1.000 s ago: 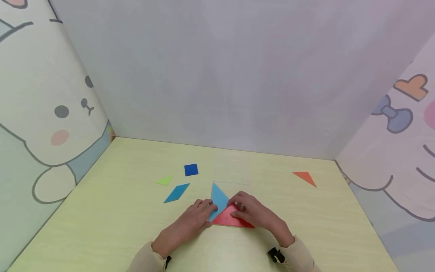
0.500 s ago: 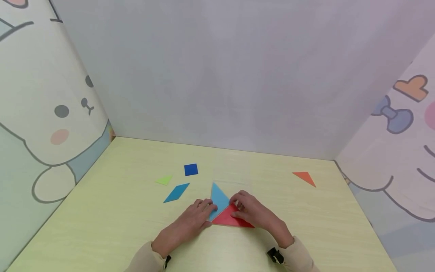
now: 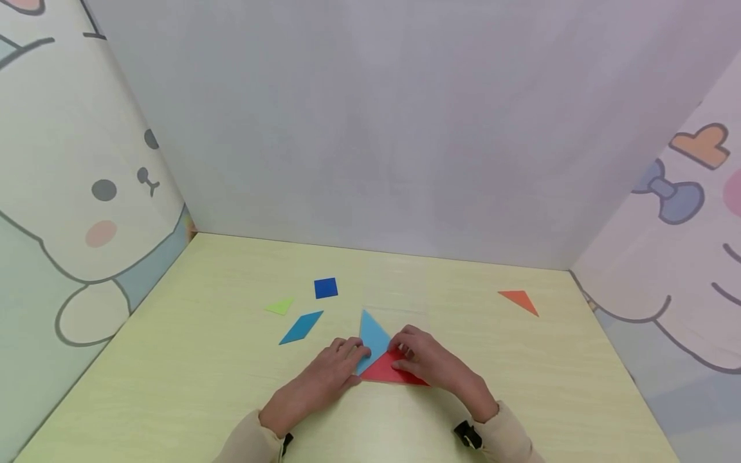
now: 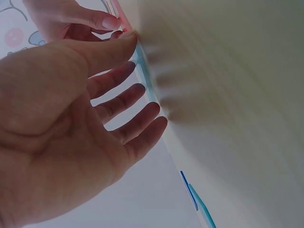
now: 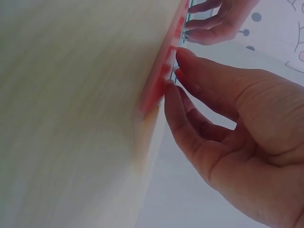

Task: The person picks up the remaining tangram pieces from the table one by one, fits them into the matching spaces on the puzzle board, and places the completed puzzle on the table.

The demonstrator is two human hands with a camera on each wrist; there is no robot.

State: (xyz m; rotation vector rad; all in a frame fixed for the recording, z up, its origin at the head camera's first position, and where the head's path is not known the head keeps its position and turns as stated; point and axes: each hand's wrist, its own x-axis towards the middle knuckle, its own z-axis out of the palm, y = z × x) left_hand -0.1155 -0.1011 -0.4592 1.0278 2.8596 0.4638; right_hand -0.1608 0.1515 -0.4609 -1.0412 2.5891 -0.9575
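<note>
A light blue triangle (image 3: 373, 334) and a red triangle (image 3: 377, 370), both flat tangram pieces, lie edge to edge on the pale table in the head view. My left hand (image 3: 329, 374) rests its relaxed fingertips on the blue piece's left side, its thumb by the red piece's left corner. With bent fingers, my right hand (image 3: 434, 363) holds the red triangle near its upper corner, the thumb on its face. In the right wrist view the red piece (image 5: 159, 78) is seen almost edge-on under the thumb and fingertips. The right hand covers part of its right side.
Left of the hands lie a blue parallelogram (image 3: 301, 326), a lime green triangle (image 3: 280, 307) and a dark blue square (image 3: 326, 288). An orange triangle (image 3: 522, 301) lies far right. A faint transparent sheet (image 3: 395, 283) lies behind the light blue piece. Printed walls enclose the table.
The thin light line between the red and light blue triangles has closed. The red triangle has slid slightly left with my right hand. My left hand stays in place.
</note>
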